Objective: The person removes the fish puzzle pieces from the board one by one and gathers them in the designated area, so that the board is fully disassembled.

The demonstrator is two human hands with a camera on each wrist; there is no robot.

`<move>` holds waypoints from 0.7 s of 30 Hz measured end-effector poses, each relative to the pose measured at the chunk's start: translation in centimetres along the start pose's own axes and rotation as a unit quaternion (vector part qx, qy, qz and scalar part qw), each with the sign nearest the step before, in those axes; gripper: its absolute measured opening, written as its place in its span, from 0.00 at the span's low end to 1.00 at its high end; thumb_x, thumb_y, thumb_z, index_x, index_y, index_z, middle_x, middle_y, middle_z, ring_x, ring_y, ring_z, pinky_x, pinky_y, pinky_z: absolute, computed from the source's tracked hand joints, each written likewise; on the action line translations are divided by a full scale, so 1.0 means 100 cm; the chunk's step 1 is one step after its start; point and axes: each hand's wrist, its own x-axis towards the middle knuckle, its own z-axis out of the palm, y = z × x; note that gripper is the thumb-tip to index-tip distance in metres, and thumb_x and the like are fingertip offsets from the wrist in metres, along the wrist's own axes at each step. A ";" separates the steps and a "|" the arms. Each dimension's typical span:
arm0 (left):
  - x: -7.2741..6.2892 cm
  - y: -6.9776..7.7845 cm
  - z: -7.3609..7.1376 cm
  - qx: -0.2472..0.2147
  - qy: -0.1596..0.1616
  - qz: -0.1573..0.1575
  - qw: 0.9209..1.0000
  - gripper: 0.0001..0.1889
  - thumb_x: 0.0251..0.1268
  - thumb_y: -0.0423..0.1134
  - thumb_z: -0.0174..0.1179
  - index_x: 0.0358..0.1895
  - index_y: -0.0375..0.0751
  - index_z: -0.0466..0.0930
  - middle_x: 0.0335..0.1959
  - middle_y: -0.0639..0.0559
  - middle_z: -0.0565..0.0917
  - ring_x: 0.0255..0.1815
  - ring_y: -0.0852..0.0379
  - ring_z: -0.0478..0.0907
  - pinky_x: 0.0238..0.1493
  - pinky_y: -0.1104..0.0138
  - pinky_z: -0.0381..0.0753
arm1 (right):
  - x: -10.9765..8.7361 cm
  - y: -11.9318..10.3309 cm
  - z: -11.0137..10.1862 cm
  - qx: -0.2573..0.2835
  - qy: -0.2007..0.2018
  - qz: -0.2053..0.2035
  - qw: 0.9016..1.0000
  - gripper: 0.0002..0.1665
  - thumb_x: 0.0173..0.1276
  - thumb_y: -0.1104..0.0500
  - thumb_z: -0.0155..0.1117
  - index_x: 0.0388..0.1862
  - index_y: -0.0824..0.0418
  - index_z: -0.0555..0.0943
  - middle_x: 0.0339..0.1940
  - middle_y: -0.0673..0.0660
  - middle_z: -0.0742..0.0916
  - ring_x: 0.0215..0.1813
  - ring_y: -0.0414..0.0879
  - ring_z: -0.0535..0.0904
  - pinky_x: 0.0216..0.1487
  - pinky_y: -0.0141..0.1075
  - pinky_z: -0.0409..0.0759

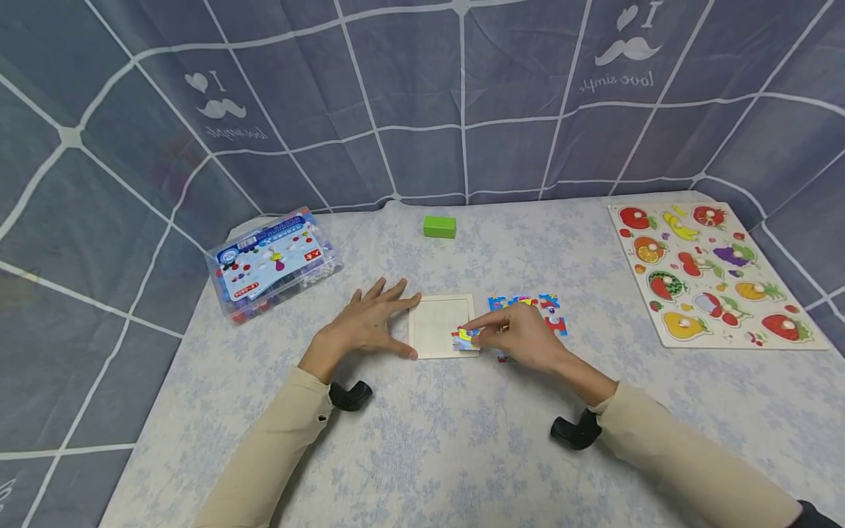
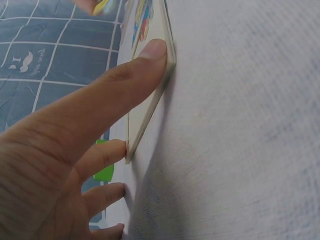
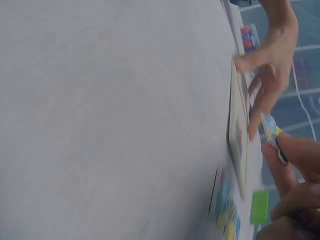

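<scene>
A shallow, light wooden puzzle tray [image 1: 441,326] lies on the table. My left hand [image 1: 365,323] is spread at its left side, thumb and index finger touching its corners; in the left wrist view the thumb [image 2: 135,67] rests over the rim. My right hand [image 1: 524,337] is over the tray's lower right corner, pinching a small blue and yellow jigsaw piece [image 3: 271,131] between thumb and fingers. A patch of colour inside the tray shows in the right wrist view. More jigsaw pieces [image 1: 554,325] lie right of the tray, partly hidden by my right hand.
Behind the tray sits a green block [image 1: 439,227]. A clear plastic case [image 1: 273,264] with a printed label stands at the back left. On the right lies a fruit puzzle board [image 1: 716,275]. A grey checked curtain [image 1: 422,95] hangs behind the table.
</scene>
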 end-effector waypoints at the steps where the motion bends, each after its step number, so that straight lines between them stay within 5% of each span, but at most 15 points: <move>1: 0.000 0.000 0.000 -0.001 0.000 0.000 1.000 0.57 0.41 0.70 0.71 0.78 0.58 0.55 0.81 0.49 0.44 0.79 0.39 0.33 0.71 0.34 0.38 | -0.004 0.003 -0.004 -0.003 0.003 0.009 1.000 0.12 0.61 0.60 0.72 0.44 0.51 0.90 0.25 0.50 0.87 0.16 0.38 0.61 0.18 0.30 0.55; 12: 0.001 0.000 0.003 -0.002 0.003 0.005 1.000 0.58 0.40 0.71 0.71 0.78 0.58 0.55 0.80 0.47 0.45 0.79 0.38 0.35 0.70 0.33 0.39 | -0.043 0.034 -0.039 -0.025 0.042 0.119 0.992 0.13 0.60 0.56 0.73 0.44 0.54 0.90 0.30 0.50 0.88 0.28 0.44 0.73 0.26 0.32 0.70; 21: 0.002 0.001 0.001 0.006 0.000 0.000 1.000 0.58 0.41 0.70 0.72 0.78 0.59 0.54 0.80 0.48 0.44 0.79 0.38 0.34 0.70 0.34 0.39 | -0.052 0.046 -0.047 -0.019 0.048 0.116 0.992 0.13 0.59 0.57 0.73 0.43 0.58 0.90 0.27 0.51 0.87 0.27 0.42 0.72 0.26 0.31 0.69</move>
